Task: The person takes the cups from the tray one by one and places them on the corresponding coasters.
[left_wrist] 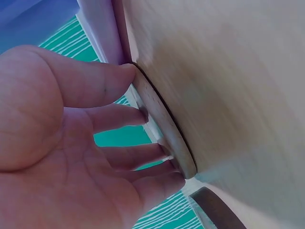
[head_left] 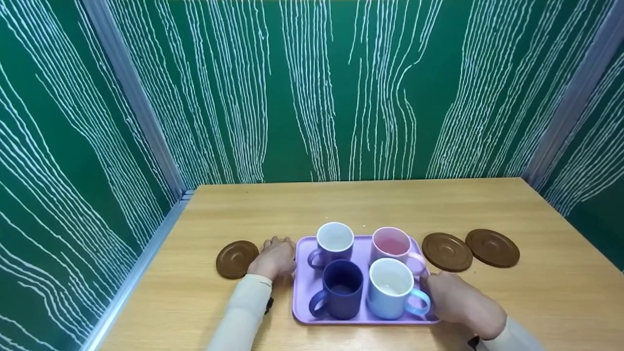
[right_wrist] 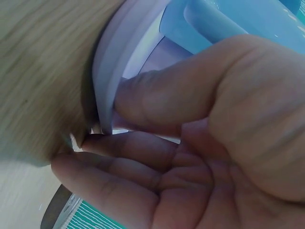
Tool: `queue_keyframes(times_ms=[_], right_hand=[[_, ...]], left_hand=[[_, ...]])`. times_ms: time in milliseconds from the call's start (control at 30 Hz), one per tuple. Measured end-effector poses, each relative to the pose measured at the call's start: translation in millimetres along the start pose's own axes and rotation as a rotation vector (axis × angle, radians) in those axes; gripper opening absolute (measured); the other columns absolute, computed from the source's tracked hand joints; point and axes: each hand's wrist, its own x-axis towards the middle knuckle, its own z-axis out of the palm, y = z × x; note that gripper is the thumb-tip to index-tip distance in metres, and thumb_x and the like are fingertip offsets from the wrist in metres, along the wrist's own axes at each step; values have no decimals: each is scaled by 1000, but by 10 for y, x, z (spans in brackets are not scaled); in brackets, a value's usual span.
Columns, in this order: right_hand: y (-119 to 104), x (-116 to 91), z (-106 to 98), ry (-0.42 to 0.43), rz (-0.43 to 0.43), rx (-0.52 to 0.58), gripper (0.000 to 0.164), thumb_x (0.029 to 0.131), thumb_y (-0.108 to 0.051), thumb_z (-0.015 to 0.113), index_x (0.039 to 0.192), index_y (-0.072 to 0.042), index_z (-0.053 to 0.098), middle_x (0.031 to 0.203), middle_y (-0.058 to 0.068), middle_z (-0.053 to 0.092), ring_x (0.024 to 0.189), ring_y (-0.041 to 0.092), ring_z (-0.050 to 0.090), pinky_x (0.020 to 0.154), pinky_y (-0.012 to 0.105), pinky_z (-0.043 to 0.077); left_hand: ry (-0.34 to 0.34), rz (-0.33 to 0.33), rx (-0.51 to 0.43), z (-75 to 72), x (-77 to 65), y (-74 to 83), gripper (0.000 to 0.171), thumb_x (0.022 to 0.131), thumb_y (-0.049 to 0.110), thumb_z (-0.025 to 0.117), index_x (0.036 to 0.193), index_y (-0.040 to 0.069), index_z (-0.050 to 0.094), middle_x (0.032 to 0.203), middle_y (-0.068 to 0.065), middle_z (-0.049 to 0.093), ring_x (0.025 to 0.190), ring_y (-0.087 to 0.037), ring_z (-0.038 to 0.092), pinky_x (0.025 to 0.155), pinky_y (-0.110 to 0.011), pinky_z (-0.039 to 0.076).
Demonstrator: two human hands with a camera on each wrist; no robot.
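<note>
Tray (head_left: 302, 292) with mugs (head_left: 342, 297), short of desk's far edge (head_left: 360, 186), pinched by right fingers (right_wrist: 112, 183); disc (left_wrist: 167, 126) apparently grasped by left fingers (left_wrist: 126, 156).

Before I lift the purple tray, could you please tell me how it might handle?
The purple tray is probably stiff, given its raised rim. It may feel heavy, since four mugs stand on it. Lifted only where the right hand grips its edge, it would likely tilt, letting mugs slide.

Left hand (head_left: 274, 258) gripping between thumb (left_wrist: 97, 86) and fingers (left_wrist: 131, 155); right hand (head_left: 458, 300) pinching.
</note>
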Motion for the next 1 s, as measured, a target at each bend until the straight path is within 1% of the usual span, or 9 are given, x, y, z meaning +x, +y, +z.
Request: queue_keyframes(times_ms=[33,133,267,433,500,567,667,867,1000], right_hand=[[4,0,1,6,-3,-2,27,74,11,68,75,-13,57,65,-3,51,58,12,46,49,27,42],[20,-4,6,17,-28,-12,27,73,10,70,76,-13,57,66,-3,51,59,12,46,50,29,44],[35,-5,12,13,-58,-21,28,71,9,72,79,-13,57,68,-1,54,61,13,47,53,31,47],[33,-7,14,-1,-28,-3,27,73,9,71,78,-14,57,67,-2,54,61,13,48,53,30,46],[30,-9,13,3,-21,11,27,75,9,70,78,-14,57,67,-3,52,61,12,47,53,29,45],[25,-12,14,8,-23,26,26,77,9,70,78,-14,57,67,-3,52,61,12,47,53,28,44],[15,-14,14,3,-9,34,26,78,9,68,78,-13,56,68,-2,51,60,13,46,52,27,42],[-8,-7,5,-2,15,12,25,78,10,68,77,-12,56,67,-1,51,59,14,45,51,29,42],[-18,-3,-10,-4,27,17,25,78,11,67,77,-12,57,67,-1,51,60,14,46,52,29,43]], left_hand=[[2,7,3,-2,8,0,61,88,9,61,145,-11,50,134,-33,54,123,-52,48,109,-60,41],[-1,12,4,-9,30,-2,63,90,8,59,148,-11,46,139,-34,52,126,-52,48,110,-61,40],[-5,-16,-5,5,85,-15,64,93,10,58,152,-9,42,143,-35,48,130,-52,45,111,-64,37],[-6,-42,-13,121,280,-106,66,91,9,58,153,-7,41,147,-35,44,135,-54,40,112,-69,33],[-13,-48,-12,170,358,-147,68,92,10,56,155,-5,39,150,-35,42,139,-54,37,113,-69,31],[-21,-59,-14,186,400,-162,68,94,11,55,158,-2,37,152,-33,40,141,-52,35,115,-68,30],[-23,-62,-28,152,405,-149,67,96,12,53,158,-1,36,155,-32,38,144,-50,32,115,-69,29],[-20,-58,-73,5,306,-48,62,100,11,51,159,-2,35,162,-31,30,151,-49,24,123,-63,22],[-12,-45,-80,-31,315,-34,63,99,10,52,158,-3,34,163,-32,27,153,-50,21,124,-60,20]])
